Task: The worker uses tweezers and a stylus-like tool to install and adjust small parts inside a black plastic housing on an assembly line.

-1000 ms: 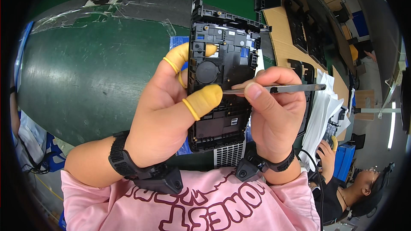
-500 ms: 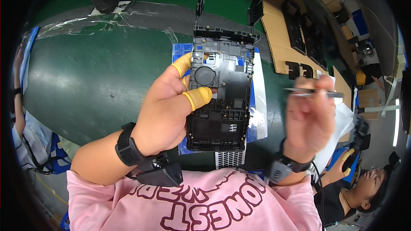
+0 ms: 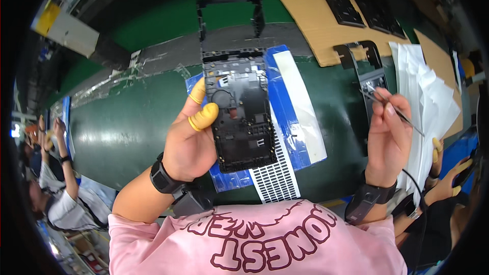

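While the left hand holds it, the black frame partly hides fingers.

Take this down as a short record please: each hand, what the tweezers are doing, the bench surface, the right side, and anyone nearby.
Left hand: holds black plastic housing; yellow covers on thumb and a finger
Right hand: holds metal tweezers
Tweezers: away from the housing; too small to tell whether they grip anything
Bench: dark green surface, blue sheet, white slotted strip
Right side: white sheets, cardboard
Nearby: people at both edges
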A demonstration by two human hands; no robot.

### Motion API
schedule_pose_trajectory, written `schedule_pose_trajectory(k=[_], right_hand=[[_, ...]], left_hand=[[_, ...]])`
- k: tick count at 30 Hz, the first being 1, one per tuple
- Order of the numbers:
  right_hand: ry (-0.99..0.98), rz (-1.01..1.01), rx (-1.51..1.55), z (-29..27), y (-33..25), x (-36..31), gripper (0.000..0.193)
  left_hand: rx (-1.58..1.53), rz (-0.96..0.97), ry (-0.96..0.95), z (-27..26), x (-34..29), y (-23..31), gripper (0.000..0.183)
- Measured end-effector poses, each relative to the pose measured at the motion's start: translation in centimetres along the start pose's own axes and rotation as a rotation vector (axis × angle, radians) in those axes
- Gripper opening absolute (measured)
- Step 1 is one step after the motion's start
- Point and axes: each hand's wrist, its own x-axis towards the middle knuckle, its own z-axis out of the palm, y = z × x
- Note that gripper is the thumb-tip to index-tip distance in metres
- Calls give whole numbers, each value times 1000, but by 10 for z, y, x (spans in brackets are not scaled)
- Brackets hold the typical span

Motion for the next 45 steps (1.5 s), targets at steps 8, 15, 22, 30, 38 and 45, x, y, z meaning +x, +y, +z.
schedule_pose_trajectory(k=[8,15,22,30,38,45], right_hand=[[-119,38,137,-9,-3,-5,20],[-178,38,103,-5,-4,-10,20],[-122,-37,151,0,-2,-7,16],[58,-140,88,-10,-31,-32,15],[193,-592,-196,-28,-55,-63,19],[5,-849,-427,-34,-65,-80,21]], left_hand=[[81,-2,-139,34,12,6,52],[46,-7,-241,46,-3,4,55],[224,-106,-86,55,39,7,39],[1125,302,637,5,211,86,25],[1507,-316,-598,126,95,-59,27],[1616,182,-321,150,155,-43,16]])
